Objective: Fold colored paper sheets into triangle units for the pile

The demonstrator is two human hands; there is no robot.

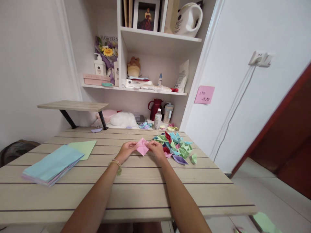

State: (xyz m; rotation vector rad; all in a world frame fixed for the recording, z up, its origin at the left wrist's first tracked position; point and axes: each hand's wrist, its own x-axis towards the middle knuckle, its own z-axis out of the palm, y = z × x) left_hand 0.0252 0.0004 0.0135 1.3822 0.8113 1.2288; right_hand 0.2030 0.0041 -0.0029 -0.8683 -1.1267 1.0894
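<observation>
A folded pink paper (pixel 142 147) is held just above the wooden table (pixel 136 191), between both my hands. My left hand (pixel 126 150) pinches its left edge with closed fingers; a bracelet sits on that wrist. My right hand (pixel 156 149) pinches the right edge, fingers closed too. Right beside my right hand lies a pile of folded paper shapes (pixel 178 146) in green, blue, red, pink and purple.
A stack of coloured paper sheets (pixel 52 165) with a green sheet (pixel 84 147) lies at the table's left. A small raised shelf (pixel 73 105) stands at the back left. Behind are a red jug (pixel 155 108), bottles and wall shelves. The table's edge drops off at the right.
</observation>
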